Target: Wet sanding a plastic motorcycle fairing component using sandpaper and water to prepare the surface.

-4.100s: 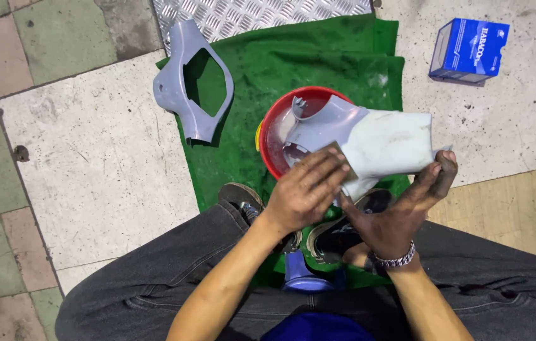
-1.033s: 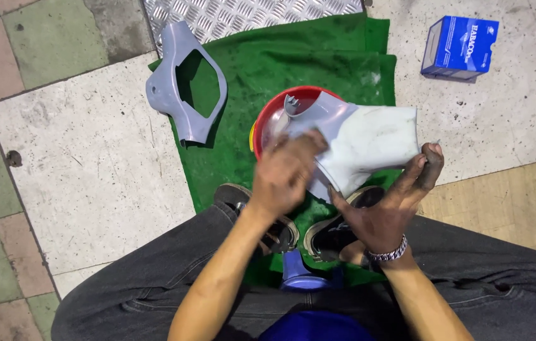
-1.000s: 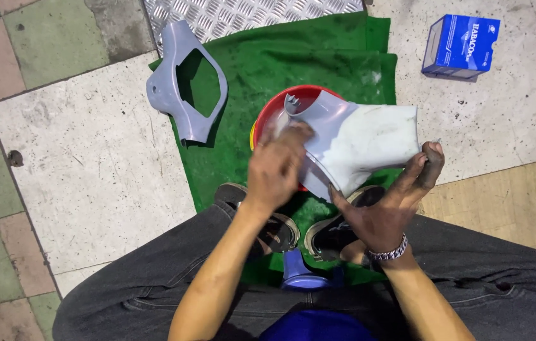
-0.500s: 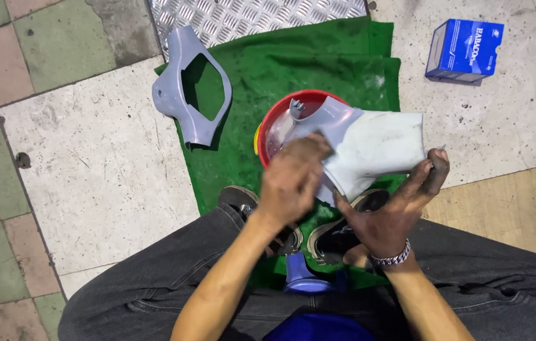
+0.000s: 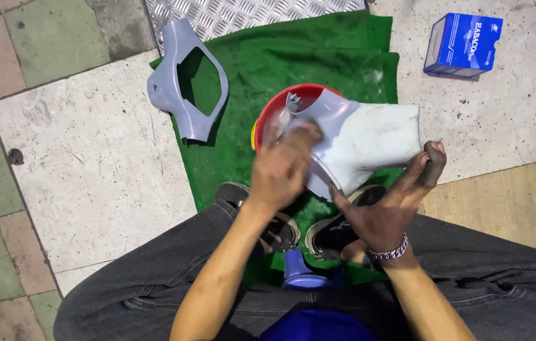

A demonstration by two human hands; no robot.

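I have the grey-and-white plastic cover panel (image 5: 359, 142) up in the air above the red basin (image 5: 274, 117), which sits on the green mat (image 5: 318, 57). My right hand (image 5: 384, 211) cups the panel from below, fingers spread along its near edge and the thumb hooked up over the right corner, so it is a cradle more than a clamp. My left hand (image 5: 283, 167) lies flat on the panel's grey end, fingers pressed together against the surface (the hand is blurred, so I cannot tell whether anything lies under the palm).

My worry is the hold. The panel looks slick and wet, and one open hand carries it from underneath; a hard push from the left hand could, I judge, twist it off the right fingers and drop it onto the basin rim or my shoes (image 5: 309, 230). A knock could also tip the basin across the mat.

The panel's long axis runs roughly left to right across my view, tilted slightly, its notched grey end pointing up-left over the basin and its broad white end toward the right.
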